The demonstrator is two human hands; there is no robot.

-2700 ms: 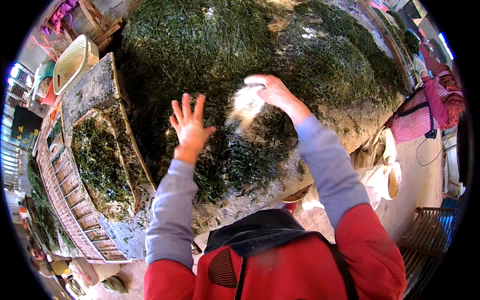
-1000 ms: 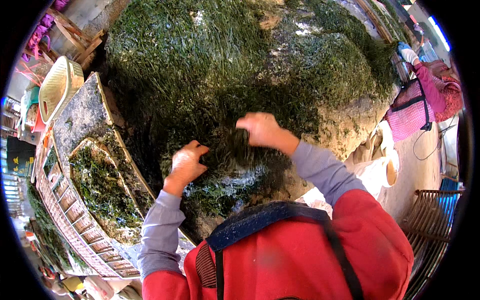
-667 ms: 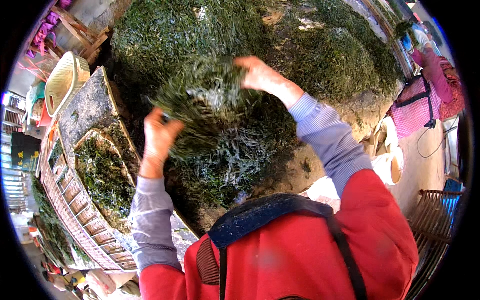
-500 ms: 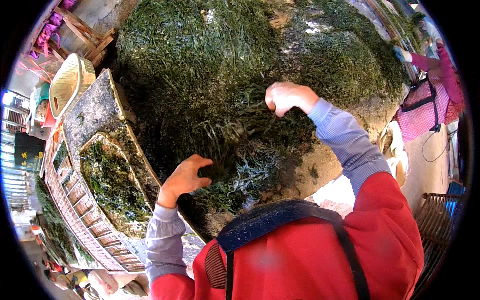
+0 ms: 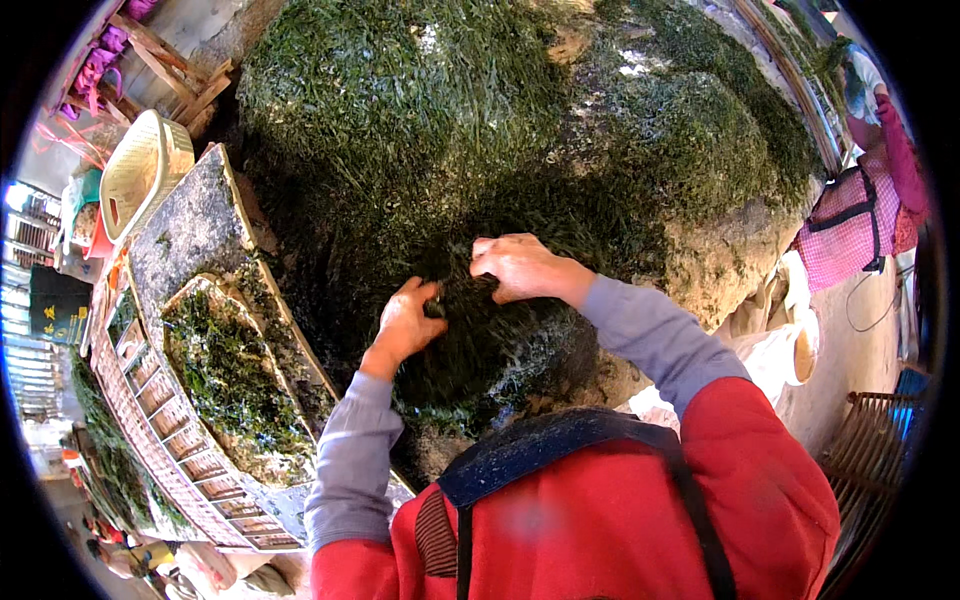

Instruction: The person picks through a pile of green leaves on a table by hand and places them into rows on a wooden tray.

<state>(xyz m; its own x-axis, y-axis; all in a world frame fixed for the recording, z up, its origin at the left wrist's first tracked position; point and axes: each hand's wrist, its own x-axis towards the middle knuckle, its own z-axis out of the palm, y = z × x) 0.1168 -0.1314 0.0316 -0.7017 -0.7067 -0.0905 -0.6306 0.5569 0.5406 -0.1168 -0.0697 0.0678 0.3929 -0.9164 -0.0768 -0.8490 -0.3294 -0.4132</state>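
A broad heap of dark green strands (image 5: 400, 130), stringy like seaweed, covers the large surface in front of me. My left hand (image 5: 405, 325) is at its near side, fingers and thumb curled round a tuft. Close by on the right, my right hand (image 5: 530, 270) has its fingers bent down into the strands, the tips partly hidden. Between and below the hands the strands are dark and smeared by motion. Nearer my body, a paler bluish clump lies at the heap's edge.
To the left stands a board (image 5: 190, 230) with a shallow tray of green bits (image 5: 230, 370) beside a slatted rack (image 5: 190, 455). A cream plastic basket (image 5: 150, 165) sits behind it. At far right is a person's pink sleeve (image 5: 895, 150) by a pink checked bag (image 5: 845, 225).
Both hands have come closer together: the right moved left and nearer me, the left moved right and slightly away. Their fingers have closed into the strands. The person at right has shifted an arm.
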